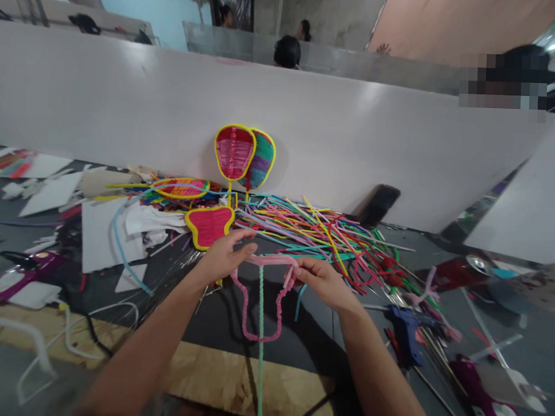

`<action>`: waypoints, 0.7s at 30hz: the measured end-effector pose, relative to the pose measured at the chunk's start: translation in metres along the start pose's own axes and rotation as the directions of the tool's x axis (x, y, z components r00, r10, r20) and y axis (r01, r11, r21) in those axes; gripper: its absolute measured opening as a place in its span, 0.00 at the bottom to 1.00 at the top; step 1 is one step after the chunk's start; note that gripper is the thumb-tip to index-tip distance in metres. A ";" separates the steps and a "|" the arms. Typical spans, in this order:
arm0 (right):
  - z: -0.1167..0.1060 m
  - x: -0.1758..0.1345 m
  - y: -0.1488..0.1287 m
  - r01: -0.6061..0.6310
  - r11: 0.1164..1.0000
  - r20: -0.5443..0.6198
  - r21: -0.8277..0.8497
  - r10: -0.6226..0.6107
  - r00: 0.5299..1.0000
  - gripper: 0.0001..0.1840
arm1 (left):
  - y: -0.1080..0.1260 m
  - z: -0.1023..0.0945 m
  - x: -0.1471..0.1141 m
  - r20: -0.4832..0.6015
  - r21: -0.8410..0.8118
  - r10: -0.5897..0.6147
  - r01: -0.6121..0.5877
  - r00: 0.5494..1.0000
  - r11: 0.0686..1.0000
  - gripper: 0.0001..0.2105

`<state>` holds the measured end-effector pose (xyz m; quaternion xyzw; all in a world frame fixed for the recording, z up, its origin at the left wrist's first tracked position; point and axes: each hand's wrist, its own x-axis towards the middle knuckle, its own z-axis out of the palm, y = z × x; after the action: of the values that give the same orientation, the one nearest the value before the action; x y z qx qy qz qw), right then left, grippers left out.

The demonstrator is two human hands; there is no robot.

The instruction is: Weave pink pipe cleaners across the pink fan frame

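Between my hands hangs a pink pipe cleaner frame (pixel 279 317), bent into a wide-topped outline, with a pale green stem (pixel 260 353) running down its middle toward me. My left hand (pixel 228 255) pinches the frame's upper left corner. At the upper right corner, the fingers of my right hand (pixel 319 279) are closed on the pink edge. Just beyond my left hand lies a red shape with a yellow fuzzy rim (pixel 208 225). Two finished-looking paddle shapes, one pink and red (pixel 235 152) and one green and purple (pixel 264 159), lean upright against the white partition.
Loose coloured pipe cleaners (pixel 295 224) are heaped behind my hands. A black phone (pixel 380 205) leans on the partition (pixel 330 125). To the right are a blue glue gun (pixel 407 334) and a red can (pixel 457 272); white card scraps (pixel 112 235) lie left. Several people sit beyond the partition.
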<state>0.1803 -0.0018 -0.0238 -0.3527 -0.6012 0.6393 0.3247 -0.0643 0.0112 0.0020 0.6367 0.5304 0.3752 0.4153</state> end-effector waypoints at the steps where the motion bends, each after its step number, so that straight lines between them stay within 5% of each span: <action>1: 0.003 0.000 0.001 0.002 1.000 0.001 0.002 -0.002 1.000 0.17 | 0.009 0.002 0.001 0.032 0.120 0.077 -0.080 0.997 0.989 0.19; 4: 0.011 0.001 0.004 0.012 1.000 -0.016 0.023 -0.012 1.000 0.16 | 0.029 0.015 0.004 0.228 0.342 0.218 -0.288 0.949 0.895 0.12; 7: 0.018 0.003 0.008 0.028 0.999 -0.050 0.027 -0.027 0.998 0.16 | 0.036 0.028 0.006 0.331 0.426 0.238 -0.370 0.913 0.826 0.10; 15: 0.024 0.003 0.011 0.008 0.995 -0.124 -0.097 -0.020 0.992 0.18 | 0.023 0.024 0.017 0.414 0.487 0.165 -0.371 0.895 0.791 0.11; 21: 0.035 -0.004 0.003 0.053 0.894 -0.108 -0.445 -0.112 0.988 0.18 | 0.022 0.023 0.019 0.465 0.561 0.023 -0.314 0.885 0.766 0.13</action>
<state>0.1530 -0.0237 -0.0258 -0.4322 -0.7221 0.4478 0.3020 -0.0318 0.0252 0.0141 0.8503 0.4574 0.0654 0.2520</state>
